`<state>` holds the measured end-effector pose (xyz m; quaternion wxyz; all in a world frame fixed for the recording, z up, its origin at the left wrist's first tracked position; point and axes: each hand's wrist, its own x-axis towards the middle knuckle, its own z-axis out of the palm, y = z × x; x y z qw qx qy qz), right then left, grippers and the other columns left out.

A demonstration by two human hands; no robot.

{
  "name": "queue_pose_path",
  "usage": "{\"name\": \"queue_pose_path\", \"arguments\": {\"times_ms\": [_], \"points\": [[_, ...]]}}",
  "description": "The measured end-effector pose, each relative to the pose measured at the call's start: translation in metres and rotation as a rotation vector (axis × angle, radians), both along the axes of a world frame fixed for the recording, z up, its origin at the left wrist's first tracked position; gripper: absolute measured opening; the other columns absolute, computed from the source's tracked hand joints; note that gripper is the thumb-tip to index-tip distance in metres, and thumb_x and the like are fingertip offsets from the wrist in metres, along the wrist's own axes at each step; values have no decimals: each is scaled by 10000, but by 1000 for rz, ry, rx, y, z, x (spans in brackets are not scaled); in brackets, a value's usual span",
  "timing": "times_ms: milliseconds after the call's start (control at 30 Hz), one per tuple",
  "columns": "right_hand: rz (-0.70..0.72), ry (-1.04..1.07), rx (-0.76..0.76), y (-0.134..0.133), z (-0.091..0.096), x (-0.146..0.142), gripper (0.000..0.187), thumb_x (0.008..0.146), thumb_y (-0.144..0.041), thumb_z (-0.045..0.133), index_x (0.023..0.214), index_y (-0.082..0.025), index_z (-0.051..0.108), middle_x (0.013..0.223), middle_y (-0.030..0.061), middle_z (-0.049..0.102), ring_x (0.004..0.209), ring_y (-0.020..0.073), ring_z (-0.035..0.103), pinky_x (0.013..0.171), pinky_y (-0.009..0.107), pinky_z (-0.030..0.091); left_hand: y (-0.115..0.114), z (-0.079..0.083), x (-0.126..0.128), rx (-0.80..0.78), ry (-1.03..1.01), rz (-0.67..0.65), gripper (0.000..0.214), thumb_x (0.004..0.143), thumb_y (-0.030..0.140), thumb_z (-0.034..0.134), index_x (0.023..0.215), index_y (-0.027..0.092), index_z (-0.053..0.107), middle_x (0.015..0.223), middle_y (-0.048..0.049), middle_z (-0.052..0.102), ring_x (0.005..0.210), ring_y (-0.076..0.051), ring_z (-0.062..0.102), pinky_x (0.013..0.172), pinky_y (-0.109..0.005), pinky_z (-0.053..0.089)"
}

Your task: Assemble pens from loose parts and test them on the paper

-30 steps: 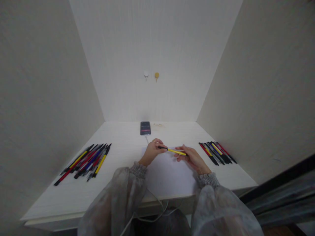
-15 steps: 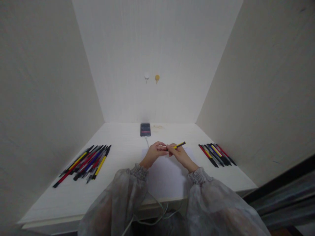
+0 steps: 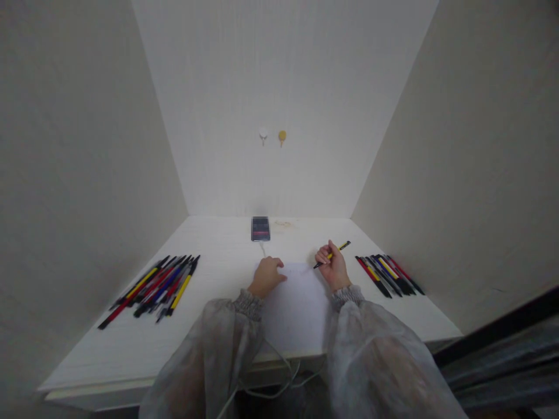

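Observation:
My right hand (image 3: 332,269) grips a yellow and black pen (image 3: 333,254) in a writing hold, its tip down at the upper right part of a white sheet of paper (image 3: 294,302). My left hand (image 3: 266,275) rests on the sheet's upper left corner, fingers curled loosely and pressed down on the paper. Both arms wear grey translucent sleeves.
A pile of several pens (image 3: 152,285) lies on the left of the white table (image 3: 218,250), and a smaller row of pens (image 3: 386,273) lies on the right. A phone (image 3: 260,228) with a cable sits at the back. Walls close in on three sides.
The hands held the pen together over the sheet, then parted. My right hand took the pen into a writing hold and moved right; my left hand dropped onto the paper.

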<state>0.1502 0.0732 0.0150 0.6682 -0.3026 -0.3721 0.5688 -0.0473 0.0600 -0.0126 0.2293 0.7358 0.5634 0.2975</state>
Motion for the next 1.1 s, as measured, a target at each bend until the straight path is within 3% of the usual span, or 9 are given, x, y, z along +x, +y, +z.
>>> {"name": "queue_pose_path", "arguments": {"times_ms": [133, 233, 300, 433, 600, 800, 900, 1100], "points": [[2, -22, -30, 2, -8, 4, 411, 756, -550, 364, 591, -201, 504, 475, 4, 504, 457, 129, 491, 514, 304, 431, 3, -6, 0, 11, 138, -100, 481, 492, 351, 724, 935, 180, 650, 965, -116, 540, 935, -280, 460, 833, -348, 333], [52, -60, -98, 0, -7, 2, 466, 749, -608, 317, 666, -206, 538, 382, -28, 430, 417, 141, 477, 519, 329, 437, 6, -10, 0, 27, 188, -150, 498, 523, 395, 700, 970, 181, 648, 969, -131, 527, 938, -291, 442, 835, -347, 323], [71, -99, -130, -2, -2, -3, 428, 732, -593, 388, 709, -198, 551, 345, -54, 385, 384, 132, 460, 512, 317, 437, 7, -12, -1, 34, 202, -159, 503, 538, 405, 689, 983, 175, 644, 969, -135, 516, 929, -288, 436, 833, -344, 321], [125, -189, -89, -7, 6, -20, 234, 638, -384, 630, 694, -181, 529, 414, -55, 479, 499, 127, 548, 590, 281, 458, 5, -12, -1, 60, 180, -134, 483, 561, 433, 670, 970, 177, 645, 963, -128, 500, 917, -274, 429, 832, -341, 319], [123, -331, -25, -9, -7, -41, 216, 622, -273, 620, 588, -194, 422, 299, -108, 362, 382, 106, 497, 492, 229, 428, 4, -13, -2, 56, 155, -124, 536, 556, 447, 670, 1015, 175, 621, 984, -130, 495, 911, -269, 443, 833, -344, 323], [163, -511, 17, -9, -35, -43, 100, 674, -255, 509, 657, -194, 432, 364, -78, 484, 302, 78, 401, 333, 179, 291, 10, -14, -3, 35, 185, -164, 642, 498, 487, 691, 1046, 162, 606, 1013, -134, 494, 940, -282, 448, 843, -342, 344], [192, -622, 40, -13, -37, -41, 98, 696, -251, 476, 632, -185, 443, 361, -71, 473, 288, 59, 345, 311, 171, 217, 11, -10, -6, -15, 212, -196, 695, 464, 493, 706, 1068, 170, 587, 1048, -113, 486, 975, -273, 443, 867, -331, 342], [213, -729, 79, -21, -31, -45, 57, 699, -213, 460, 650, -185, 449, 360, -86, 426, 317, 59, 346, 344, 174, 230, 9, 0, -10, -85, 241, -239, 794, 421, 463, 737, 1130, 169, 533, 1112, -103, 455, 1038, -265, 422, 906, -312, 329]]}}
